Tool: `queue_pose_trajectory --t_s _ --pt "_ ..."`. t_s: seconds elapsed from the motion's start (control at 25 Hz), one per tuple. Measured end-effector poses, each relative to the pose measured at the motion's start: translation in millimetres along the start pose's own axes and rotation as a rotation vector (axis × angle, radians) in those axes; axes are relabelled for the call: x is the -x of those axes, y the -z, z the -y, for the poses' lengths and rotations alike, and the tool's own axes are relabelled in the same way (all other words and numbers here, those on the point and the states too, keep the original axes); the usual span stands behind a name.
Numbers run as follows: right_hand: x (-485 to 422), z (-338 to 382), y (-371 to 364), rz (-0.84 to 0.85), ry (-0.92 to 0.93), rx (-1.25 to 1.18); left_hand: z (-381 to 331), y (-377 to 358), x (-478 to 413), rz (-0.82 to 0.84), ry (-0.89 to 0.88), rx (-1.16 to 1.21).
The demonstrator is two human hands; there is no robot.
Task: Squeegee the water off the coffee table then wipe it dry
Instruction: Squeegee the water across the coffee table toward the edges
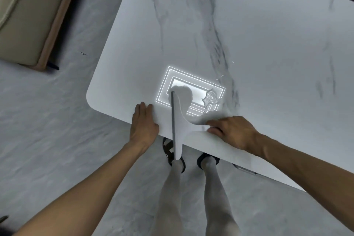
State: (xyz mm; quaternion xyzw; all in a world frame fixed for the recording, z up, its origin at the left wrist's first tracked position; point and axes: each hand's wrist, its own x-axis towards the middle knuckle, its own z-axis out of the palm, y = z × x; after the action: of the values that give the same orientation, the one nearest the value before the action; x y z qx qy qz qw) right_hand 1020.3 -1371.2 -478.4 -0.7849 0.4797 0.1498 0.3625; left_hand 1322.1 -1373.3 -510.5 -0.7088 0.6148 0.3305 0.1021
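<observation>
We look straight down at the near left corner of a white table (268,44) with grey veins. Our right hand (233,132) is on the table close to the near edge, its grip closed round the handle of a white squeegee (179,120). The fingers curl over the handle and hide its end. From there the handle curves left into a long blade with a grey rubber strip along its left side. The blade runs from the table top toward us, and its near end sticks out past the table edge above our left shoe (168,149). We cannot tell whether the rubber strip presses on the table.

Our left hand (143,124) lies flat on the table edge just left of the blade, fingers straight and together, its grip holding nothing.

A small puddle of water (210,99) sits on the table to the right of the blade's far end and beyond our right hand. A few tiny drops (220,76) lie a little farther off. The puddle overlaps the bright rectangular reflection of a light (199,94), and the blade's far end reaches into that reflection.

Below the table edge we see our two legs on the grey stone floor (57,120). A beige sofa (23,15) with a brown base stands at the upper left, well apart from the table.
</observation>
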Motion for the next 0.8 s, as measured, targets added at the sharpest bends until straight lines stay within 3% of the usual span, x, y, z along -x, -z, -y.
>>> queue_pose_trajectory --t_s 0.24,0.4,0.52,0.64,0.8 --pt "88 -95 32 -0.062 -0.192 0.237 -56 -19 6 0.233 0.003 -0.002" --pt "99 -105 54 -0.058 -0.19 0.265 -62 -14 -2 0.305 0.048 -0.003" --pt "75 -69 39 0.021 0.003 0.201 -66 -13 3 0.249 0.088 0.1" --pt "37 -20 4 0.135 0.16 0.171 -64 -15 15 0.076 0.099 0.26" --pt "36 -33 -18 0.132 0.159 0.169 -80 -33 35 0.002 0.027 0.231"
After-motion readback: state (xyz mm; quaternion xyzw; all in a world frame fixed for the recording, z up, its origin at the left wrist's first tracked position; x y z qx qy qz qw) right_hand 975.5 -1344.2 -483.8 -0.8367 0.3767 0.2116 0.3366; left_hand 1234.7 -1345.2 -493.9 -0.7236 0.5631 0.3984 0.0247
